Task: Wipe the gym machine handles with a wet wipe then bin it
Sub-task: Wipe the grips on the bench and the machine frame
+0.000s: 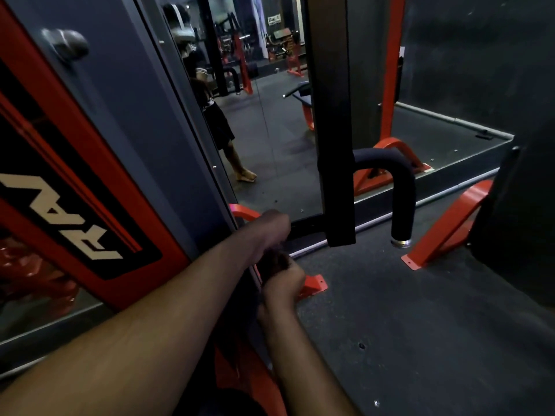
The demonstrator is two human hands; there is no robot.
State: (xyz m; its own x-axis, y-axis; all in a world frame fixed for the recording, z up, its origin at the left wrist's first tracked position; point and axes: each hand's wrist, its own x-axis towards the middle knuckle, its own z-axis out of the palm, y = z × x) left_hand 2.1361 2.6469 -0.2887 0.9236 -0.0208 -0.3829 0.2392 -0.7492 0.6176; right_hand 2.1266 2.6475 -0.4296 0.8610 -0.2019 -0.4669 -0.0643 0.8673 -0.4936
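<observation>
The gym machine has a black centre post point(333, 145) with a padded black handle on each side. The right handle point(401, 187) curves down to a chrome end cap point(401, 243) and nothing touches it. The left handle point(304, 228) runs from the post into my left hand point(270, 231), whose fingers are curled round its bend. Just below, my right hand point(283, 280) is curled round the dark lower part of the same handle point(271, 261). No wet wipe shows; it may be hidden inside a fist. The light is dim.
A red and grey weight-stack cover point(90, 175) fills the left side. Red floor brackets point(312, 285) point(444, 229) stand on the dark rubber floor point(420, 325). A wall mirror point(264, 115) ahead reflects a person and other machines. A dark pad point(522, 220) stands at right.
</observation>
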